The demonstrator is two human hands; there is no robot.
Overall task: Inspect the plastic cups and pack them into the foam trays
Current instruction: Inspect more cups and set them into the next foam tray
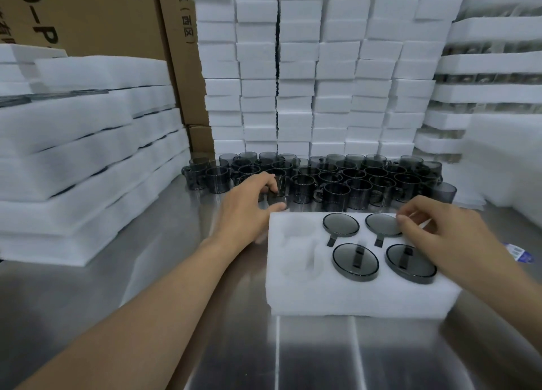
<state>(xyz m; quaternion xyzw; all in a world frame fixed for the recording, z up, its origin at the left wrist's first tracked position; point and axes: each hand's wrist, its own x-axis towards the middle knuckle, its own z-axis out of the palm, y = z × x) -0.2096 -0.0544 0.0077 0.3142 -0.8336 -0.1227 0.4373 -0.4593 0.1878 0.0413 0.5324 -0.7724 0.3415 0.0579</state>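
Foam tray (352, 298) with four grey cups (355, 261)

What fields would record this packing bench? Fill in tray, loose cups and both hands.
Foam tray: four grey cups seated, two left pockets empty
Loose cups: clustered behind the tray on the steel table
Left hand: grips a loose cup at the cluster's front
Right hand: fingertips on the back-right seated cup
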